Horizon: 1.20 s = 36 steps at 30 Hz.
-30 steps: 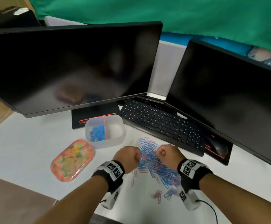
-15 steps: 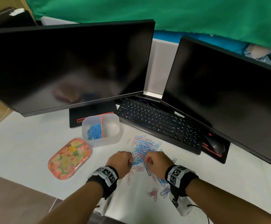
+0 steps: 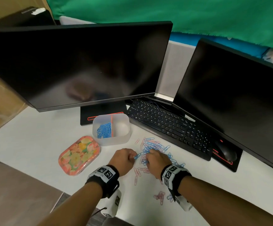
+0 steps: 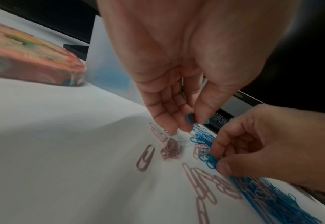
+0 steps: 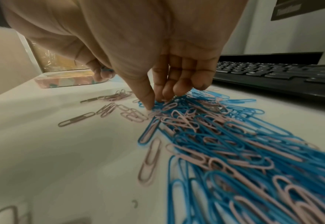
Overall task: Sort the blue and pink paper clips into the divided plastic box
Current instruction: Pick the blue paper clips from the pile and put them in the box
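Left hand (image 4: 169, 84) around blue clip (image 4: 190, 117)

divided box (image 3: 111, 141) behind clip pile (image 3: 155, 150), keyboard (image 3: 168, 124) right of box

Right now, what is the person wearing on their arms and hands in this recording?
Both forearms are bare, with no sleeves or gloves. The left hand and right hand each have a black wrist strap carrying white panels printed with black square fiducial markers. A white camera housing with similar markers hangs under each wrist, and a thin black cable trails from the left one.
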Each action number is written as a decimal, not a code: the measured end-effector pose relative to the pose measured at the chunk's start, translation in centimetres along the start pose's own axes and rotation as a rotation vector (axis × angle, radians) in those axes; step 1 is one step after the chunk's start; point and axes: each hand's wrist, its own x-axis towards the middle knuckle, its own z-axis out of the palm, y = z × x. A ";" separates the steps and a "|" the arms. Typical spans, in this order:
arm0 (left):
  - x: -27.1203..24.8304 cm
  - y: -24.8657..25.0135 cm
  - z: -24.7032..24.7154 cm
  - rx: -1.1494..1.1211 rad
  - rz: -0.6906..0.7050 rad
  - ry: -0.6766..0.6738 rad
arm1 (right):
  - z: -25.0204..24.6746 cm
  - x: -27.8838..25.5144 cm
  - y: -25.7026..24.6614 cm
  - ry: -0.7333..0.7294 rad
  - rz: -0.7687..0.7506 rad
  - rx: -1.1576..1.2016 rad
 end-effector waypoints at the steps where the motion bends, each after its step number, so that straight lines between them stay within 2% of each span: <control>1: 0.0 0.0 -0.1 -0.009 -0.010 -0.002 | 0.0 0.0 0.0 -0.004 0.001 0.005; 7: 0.1 0.2 -0.3 -0.066 -0.046 0.000 | 0.0 0.1 0.3 -0.034 -0.004 0.040; 12: 0.3 0.3 -0.5 -0.091 -0.053 -0.006 | -0.3 0.0 0.9 -0.049 0.055 0.173; 16: 0.5 0.2 -0.5 -0.142 -0.068 -0.004 | -0.9 -0.1 1.4 -0.047 0.131 0.410; 20: 0.4 0.3 -0.9 -0.291 -0.094 -0.022 | -1.8 0.2 1.4 -0.036 0.243 0.669; 24: 0.2 0.4 -2.3 -0.441 -0.112 0.000 | -3.6 0.5 0.4 -0.124 0.291 1.019; 27: -0.1 0.5 -4.5 -0.555 -0.141 0.070 | -5.3 1.2 -1.3 -0.148 0.274 1.192; 31: -0.5 0.0 -8.2 -0.623 -0.203 0.264 | -6.9 3.3 -4.5 -0.136 0.239 1.220; 34: 0.0 -0.6 -10.2 -0.518 -0.277 0.432 | -8.0 5.3 -7.0 -0.129 0.219 1.175; 36: 0.6 -0.9 -11.3 -0.453 -0.309 0.494 | -8.6 6.6 -8.6 -0.135 0.210 1.154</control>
